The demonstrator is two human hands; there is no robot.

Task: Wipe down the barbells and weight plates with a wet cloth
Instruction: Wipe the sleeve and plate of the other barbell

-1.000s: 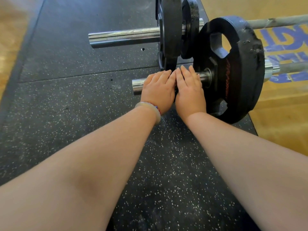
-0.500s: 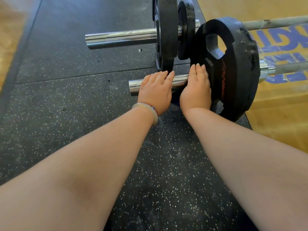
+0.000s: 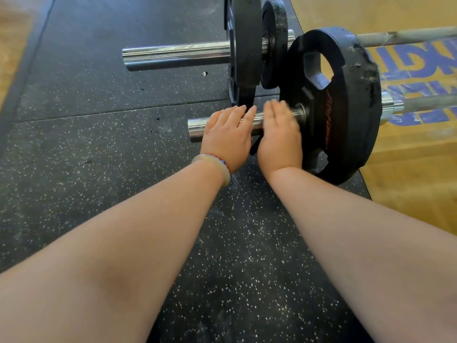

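Under left hand (image 3: pixel 226 134) and right hand (image 3: pixel 279 137), both flat, fingers straight: bar end (image 3: pixel 195 127) apparently mid-wipe; plate (image 3: pixel 346 107) beside right hand likely remains.

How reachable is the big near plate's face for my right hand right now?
Probably yes. The right hand lies on the near bar's sleeve just beside the big plate, fingers straight, with nothing between them; the left hand rests further out.

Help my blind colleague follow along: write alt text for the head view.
A person's left hand and right hand lie flat, side by side, on the near barbell's chrome sleeve, beside its black weight plate. A second loaded barbell lies behind on speckled rubber flooring.
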